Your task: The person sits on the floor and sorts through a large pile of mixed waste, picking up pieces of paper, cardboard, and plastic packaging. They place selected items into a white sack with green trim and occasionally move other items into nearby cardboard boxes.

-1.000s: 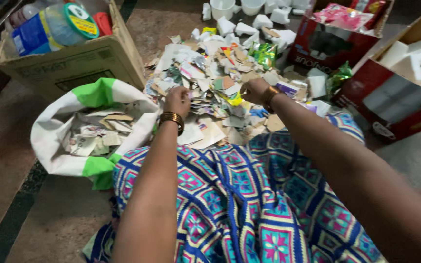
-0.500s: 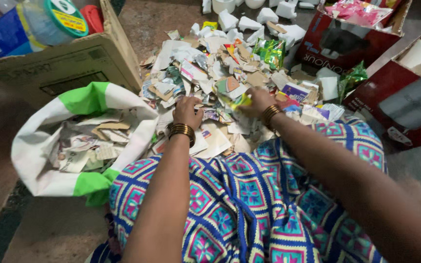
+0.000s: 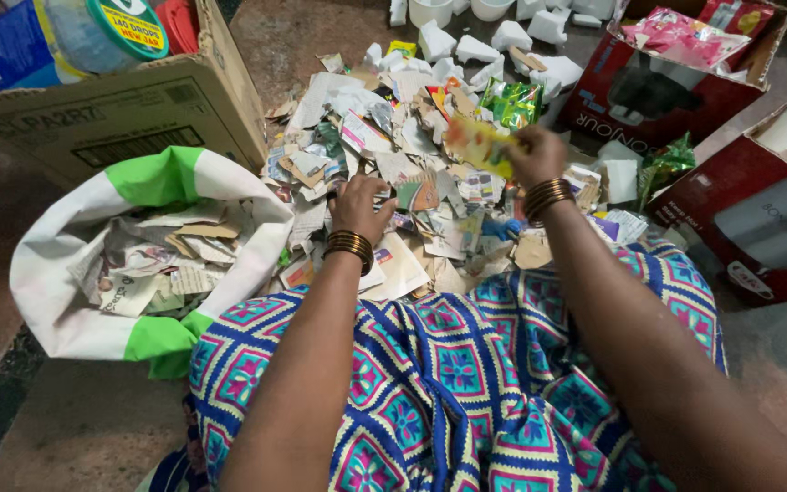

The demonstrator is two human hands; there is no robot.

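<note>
A heap of torn paper and card scraps [image 3: 393, 137] lies on the floor in front of my lap. My right hand [image 3: 534, 155] is raised above the heap and holds a yellow and orange wrapper [image 3: 475, 144], blurred by motion. My left hand [image 3: 361, 206] rests fingers-down on the scraps near the heap's front edge, closed over some pieces. To the left stands a white sack with green bands [image 3: 152, 178], its mouth open and partly filled with paper scraps.
A cardboard box [image 3: 120, 118] with a plastic bottle sits at the back left. Two red boxes [image 3: 649, 91] [image 3: 758, 210] stand at the right, holding wrappers and white pieces. White foam chunks and cups [image 3: 466, 27] lie at the back. My patterned skirt [image 3: 448, 383] covers the foreground.
My right hand has lifted away from the heap, up and to the right, carrying the yellow wrapper. My left hand has stayed on the scraps. The view shifted slightly.
</note>
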